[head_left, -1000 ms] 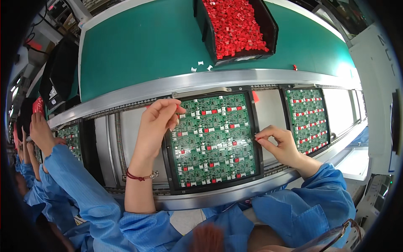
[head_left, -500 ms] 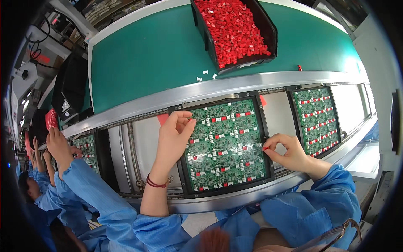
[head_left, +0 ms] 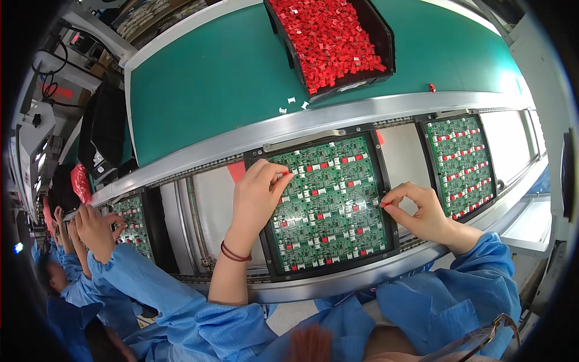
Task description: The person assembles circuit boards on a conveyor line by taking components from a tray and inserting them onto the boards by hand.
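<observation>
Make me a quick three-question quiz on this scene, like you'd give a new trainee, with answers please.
1. True or false: the right hand pinches a small red piece near the right edge of the middle board panel.
2. Where does the black bin stand? A) On the board panel. B) On the green tabletop. C) On the floor.
3. How many loose white pieces lie on the tabletop?

Key: 1. True. 2. B. 3. Three.

The left hand (head_left: 258, 196) hides part of the black frame (head_left: 338, 267) beneath it.
</observation>
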Available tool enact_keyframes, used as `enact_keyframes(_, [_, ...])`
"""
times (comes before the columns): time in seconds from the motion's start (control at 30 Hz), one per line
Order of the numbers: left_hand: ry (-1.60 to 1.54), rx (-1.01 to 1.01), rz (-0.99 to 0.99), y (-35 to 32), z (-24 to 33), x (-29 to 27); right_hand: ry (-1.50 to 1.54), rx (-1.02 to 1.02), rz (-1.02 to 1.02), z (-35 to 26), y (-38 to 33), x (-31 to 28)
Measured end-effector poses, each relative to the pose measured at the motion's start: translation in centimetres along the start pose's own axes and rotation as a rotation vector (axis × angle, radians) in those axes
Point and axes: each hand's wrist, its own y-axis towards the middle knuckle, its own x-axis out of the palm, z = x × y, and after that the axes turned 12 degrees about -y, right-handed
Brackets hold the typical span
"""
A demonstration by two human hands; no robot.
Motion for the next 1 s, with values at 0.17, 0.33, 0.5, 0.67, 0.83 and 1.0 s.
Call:
enact_keyframes(0.17, [-0.001, -0.004, -0.046, 0.1, -0.2, 0.2, -0.016, -0.021, 0.009, 0.0, 0.0, 0.0])
enact_keyframes(0.33, [-0.055, -0.006, -0.028, 0.3, -0.3, 0.3, -0.036, -0.046, 0.031, 0.1, 0.1, 0.3])
enact_keyframes(0.5, [-0.015, 0.046, -0.037, 0.3, -0.5, 0.3, -0.067, -0.078, 0.025, -0.2, 0.0, 0.1])
enact_keyframes(0.67, [0.037, 0.094, -0.06, -0.3, -0.1, -0.4, -0.098, -0.118, 0.013, -0.6, 0.4, 0.1])
enact_keyframes(0.83, [0.05, 0.066, -0.055, -0.8, 0.2, -0.4, -0.097, -0.125, 0.004, -0.9, 0.1, 0.3])
enact_keyframes(1.0, [0.047, 0.057, -0.053, -0.3, -0.2, 0.1, -0.101, -0.127, -0.007, -0.9, 0.3, 0.2])
